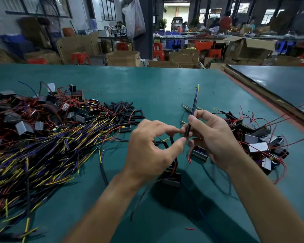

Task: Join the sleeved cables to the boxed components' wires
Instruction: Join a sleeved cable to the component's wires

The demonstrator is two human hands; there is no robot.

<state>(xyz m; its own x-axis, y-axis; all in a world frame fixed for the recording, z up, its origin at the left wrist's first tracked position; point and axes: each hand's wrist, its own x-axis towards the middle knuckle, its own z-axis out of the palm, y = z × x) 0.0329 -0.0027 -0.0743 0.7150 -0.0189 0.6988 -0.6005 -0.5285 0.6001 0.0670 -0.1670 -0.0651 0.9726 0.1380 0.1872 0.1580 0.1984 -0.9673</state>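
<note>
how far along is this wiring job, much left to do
Done, probably: a small heap of boxes with red wires lies on the right, though I cannot see the joints. In hand: the right hand holds one black cable upright and the left hand pinches its lower end. Left: plenty, judging by the big heap of loose cables and boxes on the left.

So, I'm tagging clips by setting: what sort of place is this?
Probably a small factory or assembly workshop: a green worktable heaped with loose wires and small boxed parts, cardboard boxes and red stools behind it.
</note>
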